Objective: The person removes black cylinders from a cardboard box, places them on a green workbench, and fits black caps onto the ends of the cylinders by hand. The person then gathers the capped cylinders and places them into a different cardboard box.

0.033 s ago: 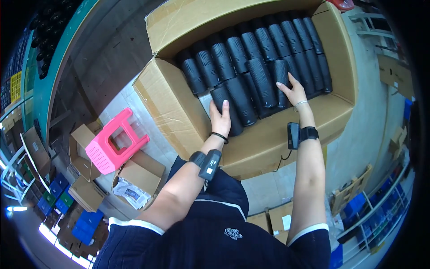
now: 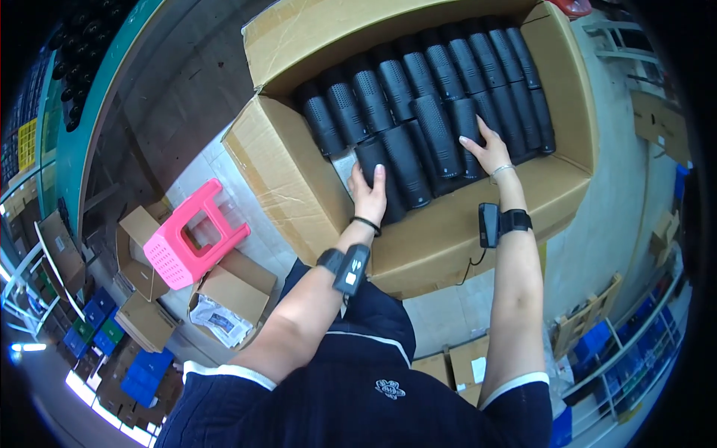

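A large open cardboard box [image 2: 291,160] holds rows of black cylinder-shaped plastic housings [image 2: 373,101], several with dotted perforations. My left hand [image 2: 368,198] is wrapped round one black housing [image 2: 372,158] at the near left of the box, thumb on its right side. My right hand [image 2: 489,155] grips another black housing [image 2: 464,119] near the middle right, thumb and fingers on either side of it. Between the two hands, a perforated housing [image 2: 437,138] lies raised and tilted over its neighbours. The undersides of both held housings are hidden.
On the floor at the left, a pink plastic stool [image 2: 168,257] lies tipped beside a small open carton [image 2: 239,291] with a printed packet inside. A green-edged table [image 2: 93,112] runs along the far left. Blue bins [image 2: 146,373] and a wooden crate [image 2: 586,317] stand farther out.
The housing in my left hand has shifted slightly up and right. The one in my right hand has turned, so its dotted face no longer shows as plainly. Both hands stay nearly in place.
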`<state>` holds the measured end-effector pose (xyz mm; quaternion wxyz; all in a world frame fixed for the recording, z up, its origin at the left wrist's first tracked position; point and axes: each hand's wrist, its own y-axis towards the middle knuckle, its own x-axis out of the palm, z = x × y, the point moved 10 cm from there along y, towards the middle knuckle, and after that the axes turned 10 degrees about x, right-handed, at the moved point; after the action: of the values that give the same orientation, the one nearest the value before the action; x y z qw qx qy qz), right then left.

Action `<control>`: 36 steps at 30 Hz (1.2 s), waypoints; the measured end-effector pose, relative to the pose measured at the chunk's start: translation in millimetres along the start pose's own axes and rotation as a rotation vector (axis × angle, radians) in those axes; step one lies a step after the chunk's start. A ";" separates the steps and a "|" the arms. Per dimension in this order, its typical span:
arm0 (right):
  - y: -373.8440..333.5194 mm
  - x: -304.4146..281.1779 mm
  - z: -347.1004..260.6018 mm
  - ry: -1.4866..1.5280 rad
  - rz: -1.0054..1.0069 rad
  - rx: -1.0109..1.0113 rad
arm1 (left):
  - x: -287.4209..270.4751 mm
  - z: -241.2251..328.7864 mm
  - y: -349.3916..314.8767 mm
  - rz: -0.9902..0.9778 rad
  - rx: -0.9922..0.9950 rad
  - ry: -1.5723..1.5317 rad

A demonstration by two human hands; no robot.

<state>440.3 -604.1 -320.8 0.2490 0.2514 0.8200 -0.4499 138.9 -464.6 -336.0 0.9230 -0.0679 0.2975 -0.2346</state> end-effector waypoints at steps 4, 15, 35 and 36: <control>13.9 30.6 12.7 -0.144 -0.007 0.183 | 40.1 -22.8 10.2 -0.146 -0.353 -0.627; -12.2 4.9 -17.8 0.054 0.309 -0.029 | 47.8 -25.8 9.7 -0.226 -0.520 -0.631; 9.9 23.9 28.7 -0.148 0.160 0.175 | 49.5 -14.2 -1.3 -0.270 -0.577 -0.773; 10.5 29.4 30.1 -0.094 0.173 0.221 | 52.8 -12.7 -5.1 -0.259 -0.614 -0.882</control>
<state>430.5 -619.6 -360.1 0.2958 0.3255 0.7283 -0.5255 167.1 -493.9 -372.2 0.8615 -0.4616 -0.0732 -0.1983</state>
